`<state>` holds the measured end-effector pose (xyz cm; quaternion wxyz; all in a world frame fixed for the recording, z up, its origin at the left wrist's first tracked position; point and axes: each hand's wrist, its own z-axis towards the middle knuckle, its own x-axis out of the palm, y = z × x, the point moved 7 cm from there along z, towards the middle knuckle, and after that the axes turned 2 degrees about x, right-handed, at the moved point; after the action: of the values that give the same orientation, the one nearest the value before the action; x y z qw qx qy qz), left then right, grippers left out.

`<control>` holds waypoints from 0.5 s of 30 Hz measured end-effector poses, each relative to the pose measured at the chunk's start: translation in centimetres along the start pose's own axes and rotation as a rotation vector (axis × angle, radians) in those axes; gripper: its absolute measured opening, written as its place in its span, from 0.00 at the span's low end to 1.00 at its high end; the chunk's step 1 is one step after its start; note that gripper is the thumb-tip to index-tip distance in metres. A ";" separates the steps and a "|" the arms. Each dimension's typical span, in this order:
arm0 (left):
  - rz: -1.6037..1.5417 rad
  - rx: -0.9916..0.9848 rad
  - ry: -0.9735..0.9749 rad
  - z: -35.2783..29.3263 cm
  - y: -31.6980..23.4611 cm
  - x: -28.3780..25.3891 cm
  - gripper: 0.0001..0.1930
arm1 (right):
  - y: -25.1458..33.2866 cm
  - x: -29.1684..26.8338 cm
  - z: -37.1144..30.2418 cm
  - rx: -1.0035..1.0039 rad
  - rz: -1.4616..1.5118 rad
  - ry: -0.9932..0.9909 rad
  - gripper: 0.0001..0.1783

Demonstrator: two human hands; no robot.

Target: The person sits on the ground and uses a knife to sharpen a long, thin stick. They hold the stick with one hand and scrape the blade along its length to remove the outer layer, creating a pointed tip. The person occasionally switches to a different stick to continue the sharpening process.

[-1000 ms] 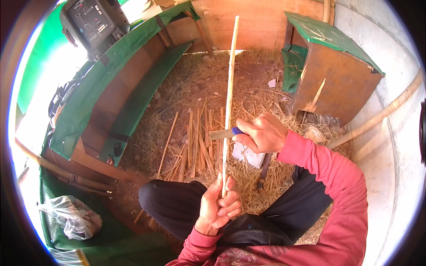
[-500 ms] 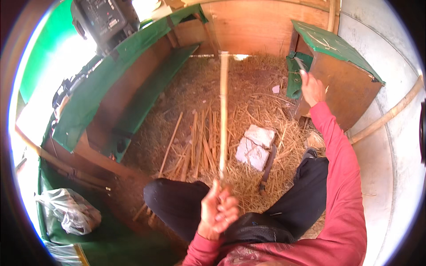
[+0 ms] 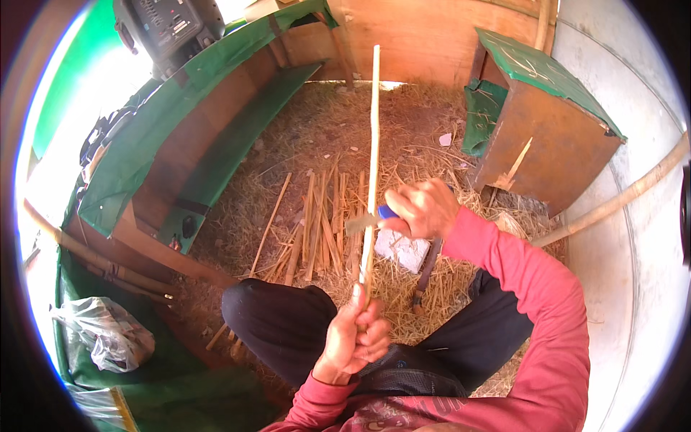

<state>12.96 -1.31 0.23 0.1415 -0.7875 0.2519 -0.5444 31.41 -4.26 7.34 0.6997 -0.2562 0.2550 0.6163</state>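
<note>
My left hand (image 3: pixel 354 335) is closed round the lower end of a long, pale bamboo strip (image 3: pixel 374 129), which stands nearly upright in front of me. My right hand (image 3: pixel 425 209) grips a knife (image 3: pixel 361 223) by its blue handle. The blade lies across the strip, a little above my left hand; the strip's upper part rises free. Beyond my knee, split bamboo pieces (image 3: pixel 317 223) are spread on the straw-covered ground. A whitish block (image 3: pixel 402 248) sits partly hidden under my right hand, and a dark long blade with a brown handle (image 3: pixel 427 277) lies beside it.
A brown wooden box with a green cover (image 3: pixel 561 137) stands at the right, a pale splinter (image 3: pixel 517 162) showing in front of it. Along the left runs a low green-covered bench (image 3: pixel 237 155), with a black speaker (image 3: pixel 169 32) behind. A plastic bag (image 3: pixel 111 335) rests lower left.
My right hand has come down and left from beside the box, bringing the knife onto the bamboo strip. A pale splinter now shows before the box. My left hand keeps its grip.
</note>
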 end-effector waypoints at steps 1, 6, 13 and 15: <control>-0.032 -0.010 -0.047 0.2 0.0 -0.2 0.27 | -0.8 0.9 -0.1 0.021 -0.042 -0.001 0.23; -0.118 -0.072 0.050 -1.0 1.1 -0.3 0.26 | -8.7 0.0 0.0 0.331 -0.321 -0.015 0.24; -0.032 -0.060 0.082 -1.3 1.1 -2.0 0.27 | -8.2 -0.5 -0.5 0.359 -0.123 -0.039 0.27; 0.116 -0.031 0.017 -0.9 0.5 -2.6 0.27 | -9.3 2.0 -1.3 0.499 0.397 0.089 0.30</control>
<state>11.30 -0.25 -1.71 0.1586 -0.7689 0.3067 -0.5381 40.83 -4.69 5.46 0.5952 -0.0487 0.4735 0.6475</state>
